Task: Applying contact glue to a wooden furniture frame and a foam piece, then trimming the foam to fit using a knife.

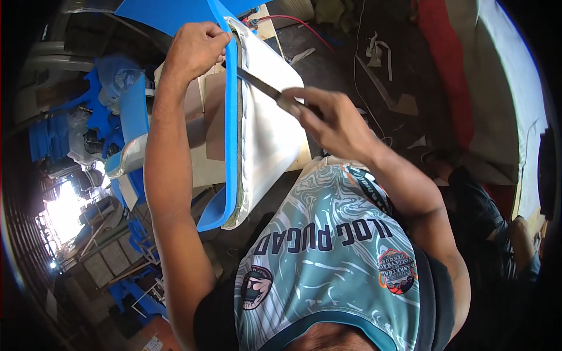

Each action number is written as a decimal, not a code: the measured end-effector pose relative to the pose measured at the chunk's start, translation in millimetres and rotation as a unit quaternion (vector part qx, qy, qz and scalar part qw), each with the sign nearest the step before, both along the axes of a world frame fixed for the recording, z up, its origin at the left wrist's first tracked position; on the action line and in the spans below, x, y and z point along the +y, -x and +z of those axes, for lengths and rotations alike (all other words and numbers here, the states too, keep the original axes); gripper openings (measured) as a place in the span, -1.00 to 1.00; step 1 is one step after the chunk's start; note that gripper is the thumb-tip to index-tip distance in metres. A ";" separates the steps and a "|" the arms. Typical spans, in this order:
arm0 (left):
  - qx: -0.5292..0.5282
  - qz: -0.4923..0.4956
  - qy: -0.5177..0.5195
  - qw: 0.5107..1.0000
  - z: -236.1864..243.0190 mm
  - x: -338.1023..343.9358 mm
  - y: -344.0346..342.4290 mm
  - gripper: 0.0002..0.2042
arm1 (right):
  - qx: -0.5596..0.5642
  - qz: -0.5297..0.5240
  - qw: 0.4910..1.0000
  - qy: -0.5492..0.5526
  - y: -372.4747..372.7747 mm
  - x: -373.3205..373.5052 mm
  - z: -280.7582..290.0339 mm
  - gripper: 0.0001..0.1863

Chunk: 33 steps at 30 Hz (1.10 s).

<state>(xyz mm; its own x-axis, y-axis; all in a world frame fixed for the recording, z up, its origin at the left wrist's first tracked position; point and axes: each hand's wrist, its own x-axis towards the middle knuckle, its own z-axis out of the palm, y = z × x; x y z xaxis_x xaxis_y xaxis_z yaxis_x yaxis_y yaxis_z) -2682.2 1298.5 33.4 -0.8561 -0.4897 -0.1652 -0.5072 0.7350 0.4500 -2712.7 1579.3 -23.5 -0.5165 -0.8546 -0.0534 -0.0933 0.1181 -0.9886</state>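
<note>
A white-covered upholstered panel (272, 111) stands in front of me, with a strip of blue foam (232, 134) running down its left edge. Between foam and white cover shows a dark, rough layer. My left hand (202, 50) is closed in a pinch on the foam's upper edge. In the fist of my right hand (333, 120) is a knife (260, 85) with a long, narrow, dark blade. The blade slants up to the left across the white cover, and its tip reaches the foam just below my left hand. Fingers cover most of its handle.
A wide blue foam sheet (167, 14) spreads behind the panel, near a red hose (301, 22). Blue pieces and a clear plastic bag (120, 76) are piled at the left. Scraps (407, 105) lie on the dark floor; a long red and white piece (486, 82) stands at the right, with another person's arm (524, 243) below.
</note>
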 end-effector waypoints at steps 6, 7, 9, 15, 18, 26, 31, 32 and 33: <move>0.009 0.004 -0.028 1.000 -2.9 5.0 18.6 -0.78 | -0.006 -0.048 0.999 -0.017 8.6 -22.2 -14.4 -0.65; 0.016 0.004 -0.041 0.999 -4.0 2.7 22.7 -0.79 | -0.006 -0.050 0.998 -0.024 14.4 -34.3 -16.2 -0.66; 0.015 0.000 -0.036 0.999 -6.0 0.5 29.5 -0.78 | -0.021 -0.053 0.998 -0.038 21.0 -48.1 -22.3 -0.68; 0.028 -0.022 0.040 0.999 -13.1 -15.4 30.6 -0.74 | -0.069 0.018 0.997 -0.029 -18.6 22.6 -6.7 -0.65; 0.099 0.000 0.027 0.995 -11.7 -11.0 20.8 -0.70 | -0.116 0.019 0.993 -0.033 -38.6 33.5 -10.2 -0.64; -0.079 0.008 0.084 0.993 -9.3 9.7 -57.9 -0.57 | -0.071 0.076 0.994 -0.017 -45.1 15.9 -28.3 -0.56; -0.057 0.020 0.101 0.993 -27.3 9.7 -73.3 -0.67 | -0.012 0.043 0.998 0.053 -51.3 -3.5 -51.2 -0.55; -0.053 0.017 0.127 0.990 -32.8 9.8 -73.1 -0.68 | 0.000 0.041 0.998 0.045 -51.3 -7.1 -54.5 -0.56; -0.048 0.012 0.155 0.987 -33.3 9.3 -70.4 -0.69 | -0.010 0.036 0.999 0.039 -51.0 -10.5 -54.1 -0.56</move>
<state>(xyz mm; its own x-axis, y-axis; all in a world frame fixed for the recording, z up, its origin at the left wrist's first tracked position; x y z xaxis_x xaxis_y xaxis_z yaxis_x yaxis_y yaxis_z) -2611.8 1307.8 0.0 -0.8318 -0.5488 -0.0837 -0.5549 0.8173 0.1553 -2661.8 1568.7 -77.6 -0.4536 -0.8912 0.0044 -0.0781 0.0348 -0.9963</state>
